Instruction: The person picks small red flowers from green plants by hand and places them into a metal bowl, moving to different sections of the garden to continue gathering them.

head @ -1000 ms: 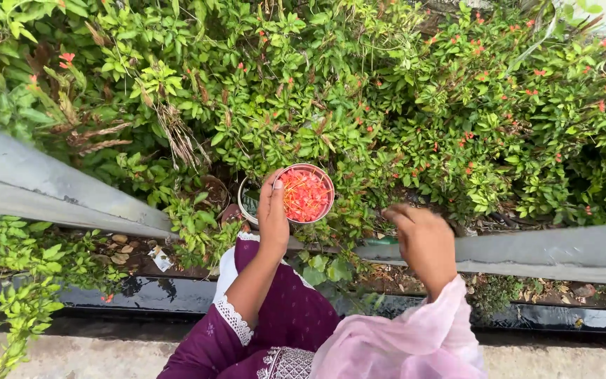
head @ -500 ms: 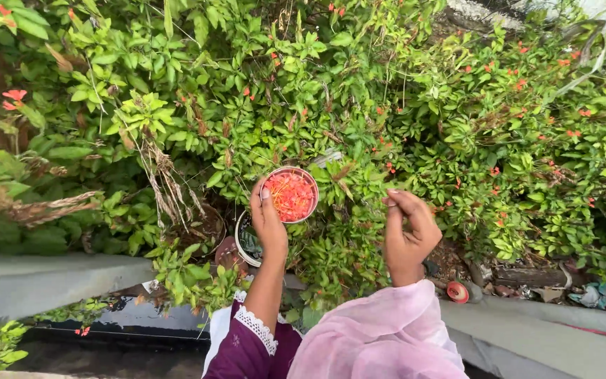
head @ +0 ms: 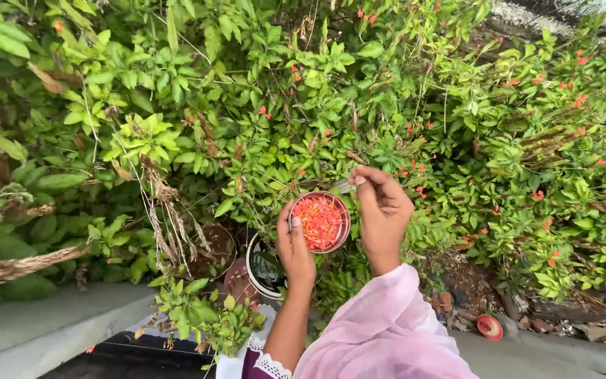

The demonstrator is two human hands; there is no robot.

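Nearest the camera: pink sleeve (head: 387, 330) on the right arm at bottom centre, purple sleeve with white lace cuff (head: 264, 365) on the left arm just beside it

Grey concrete ledge (head: 43, 330) runs along the bottom left corner, and again at the bottom right; a small red round lid (head: 489, 326) lies on the soil near the ledge's right stretch

Left hand (head: 294, 249) grasps a small round metal bowl (head: 319, 222) by its left rim, thumb on the edge. Bowl is round, so no long axis; mouth faces up at the camera, roughly level. It is filled with red-orange petals (head: 319, 221). Bowl is held in the air in front of the bush, above a dark round pot with a white rim (head: 264, 265)

Right hand (head: 381, 210) sits just beside the bowl's right rim, fingers curled in, thumb and forefinger pinched at the top. Cannot tell what it pinches, too small

Left of the white-rimmed pot: a brown pot (head: 212, 249) among dry stalks

Behind: dense green bush (head: 303, 105) with small red-orange flowers (head: 559, 84) scattered, thickest to the right. No labels or signs seen
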